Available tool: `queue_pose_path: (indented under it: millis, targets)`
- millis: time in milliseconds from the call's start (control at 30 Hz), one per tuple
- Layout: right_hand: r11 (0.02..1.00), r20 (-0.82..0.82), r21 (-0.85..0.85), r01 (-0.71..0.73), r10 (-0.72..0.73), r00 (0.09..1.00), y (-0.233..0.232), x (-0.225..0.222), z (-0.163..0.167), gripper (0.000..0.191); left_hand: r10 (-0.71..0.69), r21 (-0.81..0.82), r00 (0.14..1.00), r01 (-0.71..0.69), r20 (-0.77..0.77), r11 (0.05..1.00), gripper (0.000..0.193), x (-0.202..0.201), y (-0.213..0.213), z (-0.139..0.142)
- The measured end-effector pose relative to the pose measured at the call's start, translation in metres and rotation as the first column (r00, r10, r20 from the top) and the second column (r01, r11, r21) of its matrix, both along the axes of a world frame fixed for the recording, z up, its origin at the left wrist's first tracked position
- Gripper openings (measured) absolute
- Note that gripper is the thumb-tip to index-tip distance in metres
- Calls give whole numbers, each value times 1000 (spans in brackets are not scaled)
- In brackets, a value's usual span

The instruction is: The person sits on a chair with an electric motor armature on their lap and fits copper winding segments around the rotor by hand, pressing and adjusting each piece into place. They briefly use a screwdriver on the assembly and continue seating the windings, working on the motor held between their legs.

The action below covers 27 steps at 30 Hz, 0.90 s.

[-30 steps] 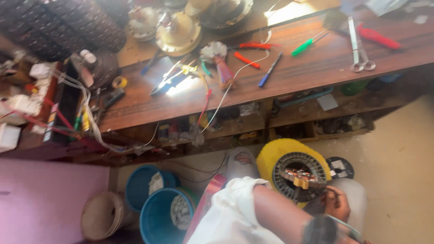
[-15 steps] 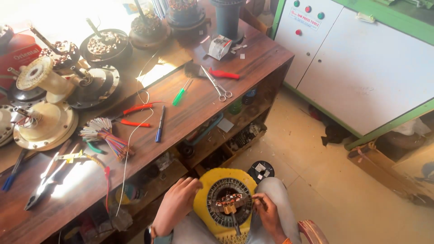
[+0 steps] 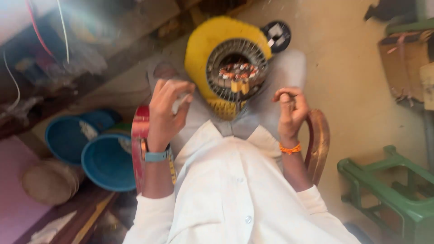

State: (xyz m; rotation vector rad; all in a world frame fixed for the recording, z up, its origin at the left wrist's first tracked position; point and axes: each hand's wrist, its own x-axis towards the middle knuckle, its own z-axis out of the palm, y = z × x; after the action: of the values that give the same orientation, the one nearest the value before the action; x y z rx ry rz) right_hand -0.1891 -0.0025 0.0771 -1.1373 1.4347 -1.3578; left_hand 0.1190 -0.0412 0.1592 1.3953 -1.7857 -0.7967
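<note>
Blue plastic tubs (image 3: 108,162) on floor far left; left hand (image 3: 165,113) hovers just left of the yellow round motor housing with copper-wound stator (image 3: 230,68) resting on the lap, fingers loosely curled and apart, gripping nothing visible. Right hand (image 3: 290,110), just right of the housing, is pinched shut on something too thin and blurred to name; green plastic stool (image 3: 389,190) far right. Windings look exposed, so work seems midway, housing not yet closed up.

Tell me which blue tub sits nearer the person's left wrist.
The larger blue tub, right beside the left hand's wrist; the other blue tub lies farther left, partly behind it.
</note>
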Motion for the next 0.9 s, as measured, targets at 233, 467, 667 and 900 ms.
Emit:
queue_pose_path:
  millis: [233,467,667,900]
  targets:
    - [985,-358,20,-174,169,918,-11,18,14,33,-211,-6,976,211,59,977,60,-35,-10,-17]
    - [958,-664,-37,-286,190,723,-12,27,6,25,-194,-47,978,191,-79,981,70,-59,-22,-23]
    - [950,-482,117,-291,310,819,1,8,9,24,-31,-168,999,36,31,985,58,-85,-21,-42]
    - [945,-545,38,-326,293,785,-2,3,42,15,-37,-190,999,38,9,981,52,-89,-23,-74]
